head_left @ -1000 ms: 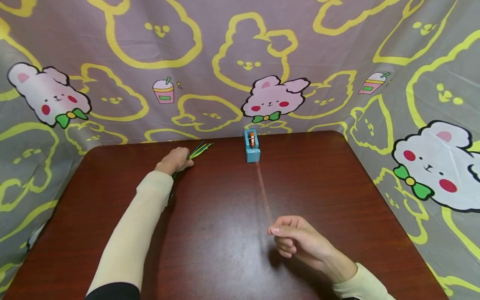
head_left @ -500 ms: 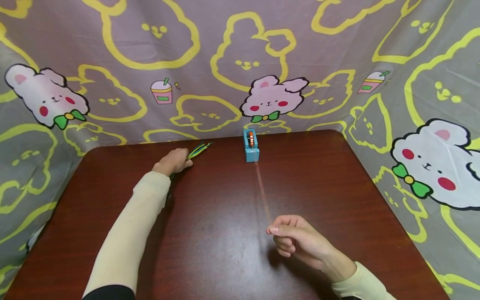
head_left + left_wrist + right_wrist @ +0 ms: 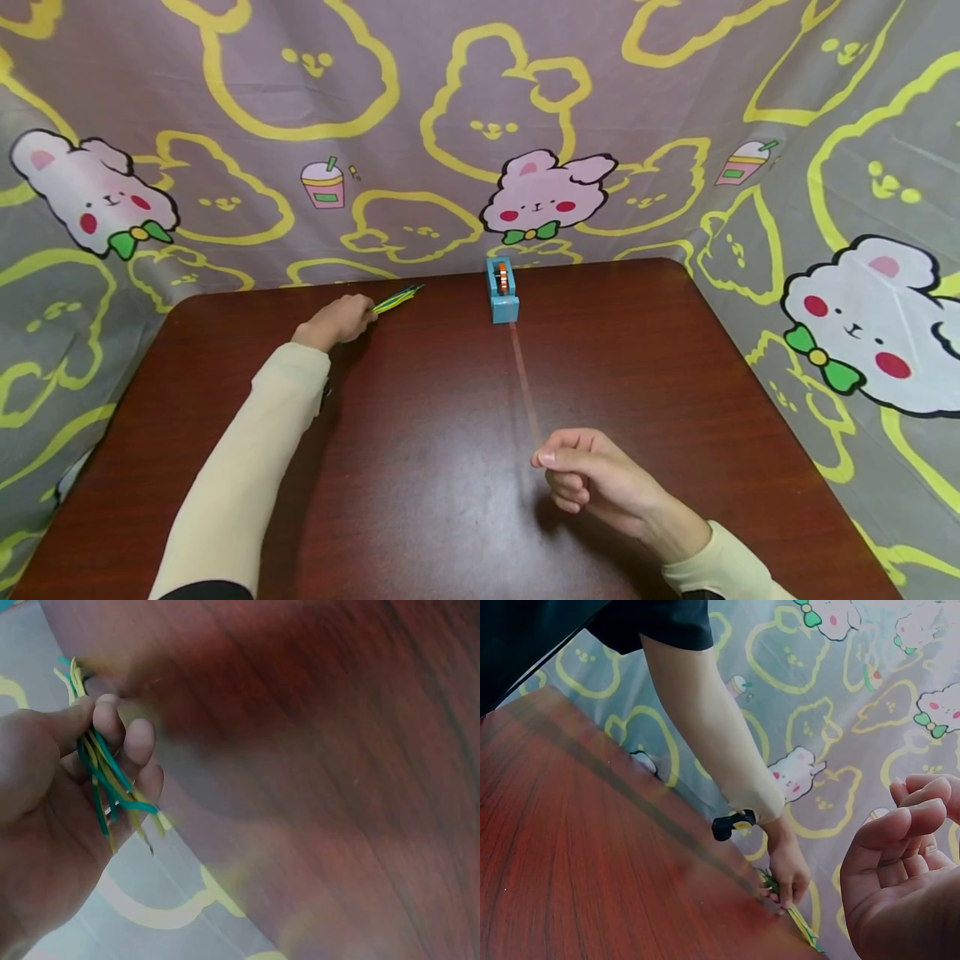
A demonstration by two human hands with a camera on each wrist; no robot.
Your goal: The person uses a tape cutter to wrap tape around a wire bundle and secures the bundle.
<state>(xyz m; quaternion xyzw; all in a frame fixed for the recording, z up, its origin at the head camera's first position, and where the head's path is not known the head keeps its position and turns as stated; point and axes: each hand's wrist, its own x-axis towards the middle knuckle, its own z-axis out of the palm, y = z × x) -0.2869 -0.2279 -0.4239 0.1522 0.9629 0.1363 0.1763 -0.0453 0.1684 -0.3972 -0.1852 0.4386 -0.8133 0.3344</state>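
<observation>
Fingers of the left hand (image 3: 335,321) curl tight round a bundle of green and yellow wires (image 3: 396,298) at the far left of the table (image 3: 675,350). Right of it stands the blue tape dispenser (image 3: 502,300), its tape strip (image 3: 524,383) stretched to the right hand (image 3: 592,479), pinched between thumb and forefinger.

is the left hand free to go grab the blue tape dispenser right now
Probably not. The left hand already grips a bundle of green and yellow wires. The tape dispenser stands close by with bare table between, but the fingers are full.
</observation>
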